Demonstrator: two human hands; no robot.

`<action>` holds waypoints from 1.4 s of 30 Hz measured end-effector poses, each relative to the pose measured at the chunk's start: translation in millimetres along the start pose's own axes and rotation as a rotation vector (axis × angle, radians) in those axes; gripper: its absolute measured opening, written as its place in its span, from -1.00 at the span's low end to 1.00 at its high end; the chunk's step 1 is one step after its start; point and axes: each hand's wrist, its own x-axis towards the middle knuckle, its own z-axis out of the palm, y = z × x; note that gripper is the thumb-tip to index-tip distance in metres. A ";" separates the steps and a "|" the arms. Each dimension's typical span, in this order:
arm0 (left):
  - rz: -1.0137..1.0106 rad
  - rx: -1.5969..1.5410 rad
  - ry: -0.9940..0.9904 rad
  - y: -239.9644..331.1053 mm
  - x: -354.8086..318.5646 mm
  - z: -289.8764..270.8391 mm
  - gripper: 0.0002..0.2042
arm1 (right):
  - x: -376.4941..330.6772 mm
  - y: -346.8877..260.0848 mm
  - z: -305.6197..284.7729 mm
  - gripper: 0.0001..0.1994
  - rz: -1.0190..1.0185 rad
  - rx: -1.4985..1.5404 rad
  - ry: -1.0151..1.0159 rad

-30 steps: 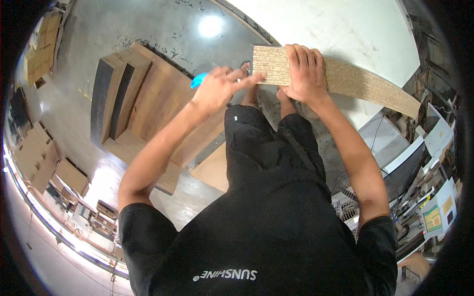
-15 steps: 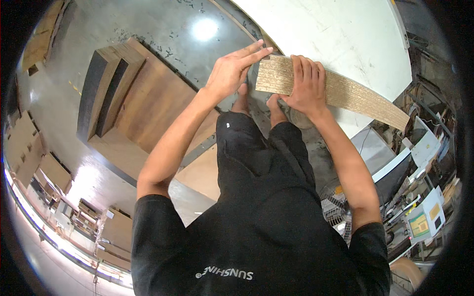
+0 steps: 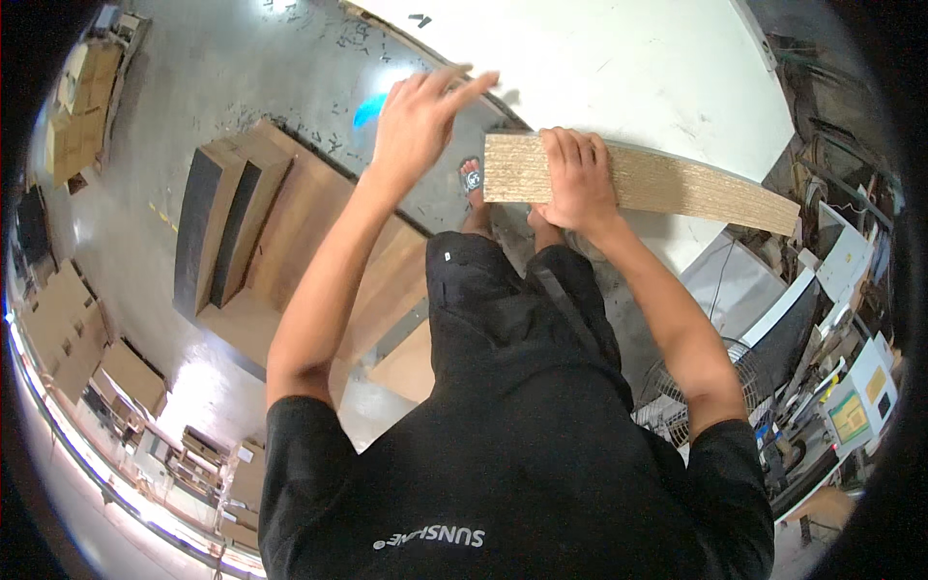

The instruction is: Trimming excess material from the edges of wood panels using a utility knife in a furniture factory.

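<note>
My right hand (image 3: 582,182) grips a long particleboard strip (image 3: 691,186) from above, fingers over its far edge and thumb on the near side. Its rough tan face is turned up toward me, and the right part overlaps a white panel (image 3: 619,58). Off the strip's left end, my left hand (image 3: 414,126) is raised and apart from it, the fingers partly curled and one reaching right. A bright blue thing (image 3: 368,110) shows beside the left hand's outer edge. It seems to be held, but the fingers hide most of it and blur obscures its kind.
Dark-edged boards (image 3: 227,227) stand on a brown wooden panel (image 3: 314,227) at my left. Small dark scraps (image 3: 353,36) lie scattered over the grey floor. To my right are a wire fan guard (image 3: 667,401) and a cluttered rack (image 3: 841,319). Cardboard-coloured stacks (image 3: 68,324) stand far left.
My left hand has moved left and away from the strip's end, and the blue thing has come into sight beside it. My right hand keeps its grip; the strip sits slightly further left in view.
</note>
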 end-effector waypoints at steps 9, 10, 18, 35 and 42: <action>0.094 -0.406 -0.100 4.1 72.0 40.7 -0.31 | -3.6 2.7 -9.5 -0.07 0.017 -0.107 -0.232; -0.086 -0.553 -0.199 -7.9 34.6 30.1 -0.13 | -1.6 3.2 -4.5 -0.11 -0.047 -0.080 -0.183; -0.319 -0.739 -0.511 31.4 -71.0 46.5 0.59 | -12.6 8.2 11.3 -0.20 -0.055 -0.141 -0.081; -0.473 -0.778 -0.432 40.3 -75.7 69.5 0.15 | -333.5 436.8 49.3 0.19 0.774 2.259 1.649; -0.354 -0.455 -0.428 36.5 -77.4 65.3 0.12 | -284.1 496.3 90.7 0.05 -0.149 2.310 1.471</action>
